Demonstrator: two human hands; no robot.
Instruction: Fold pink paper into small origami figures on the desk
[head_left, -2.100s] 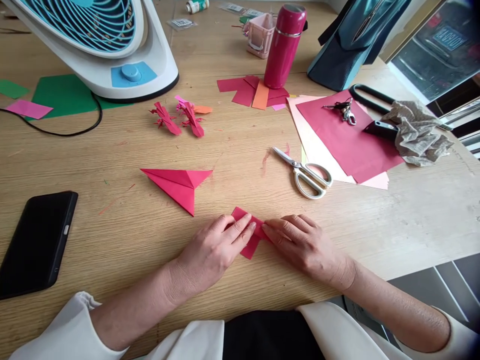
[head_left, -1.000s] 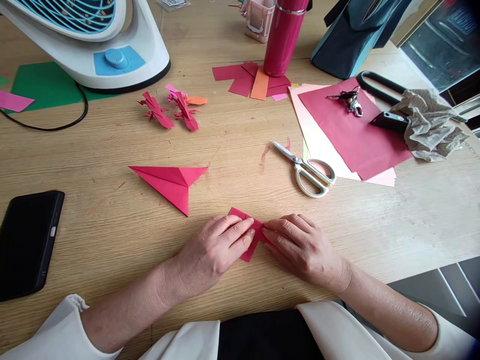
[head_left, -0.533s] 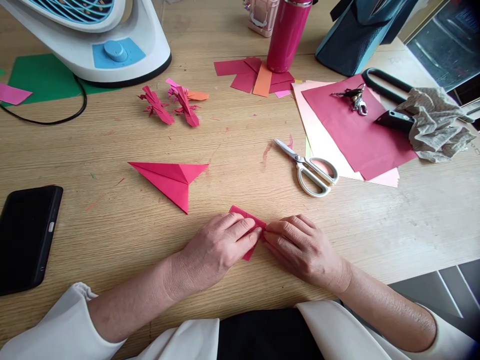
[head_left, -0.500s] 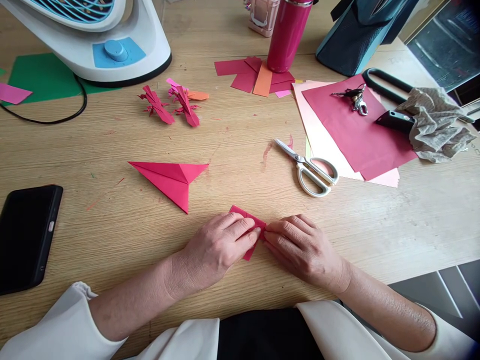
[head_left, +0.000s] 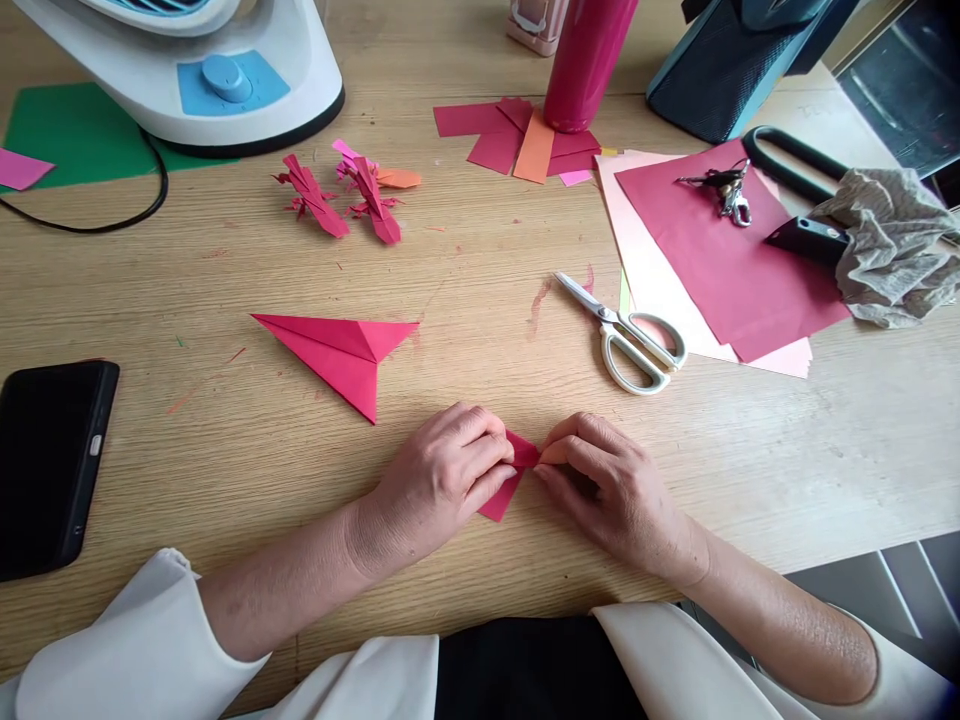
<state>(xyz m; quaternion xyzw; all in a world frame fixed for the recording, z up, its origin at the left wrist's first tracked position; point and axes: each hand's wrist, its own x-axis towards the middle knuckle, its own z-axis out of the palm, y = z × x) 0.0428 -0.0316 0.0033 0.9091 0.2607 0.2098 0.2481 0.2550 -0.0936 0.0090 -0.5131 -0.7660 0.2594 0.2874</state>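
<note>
Between my hands, low over the wooden table, is a small piece of folded red paper. My left hand grips its left part, thumb and fingers closed, and hides much of it. On the right corner, the fingertips of my right hand are pinched. Beyond my left hand lies a larger folded red paper, pointed to the left with two points on its right side. White-handled scissors rest beyond my right hand, their blades toward the upper left.
Folded red paper figures lie farther back. A fan base stands at the back left, a phone at the left edge. Red and orange paper strips surround a red bottle. Keys lie on red sheets at the right.
My left hand has closed further over the folded red paper, covering its upper left corner. My right fingertips still pinch its right corner, the hand slightly raised and turned. The view has shifted slightly.
</note>
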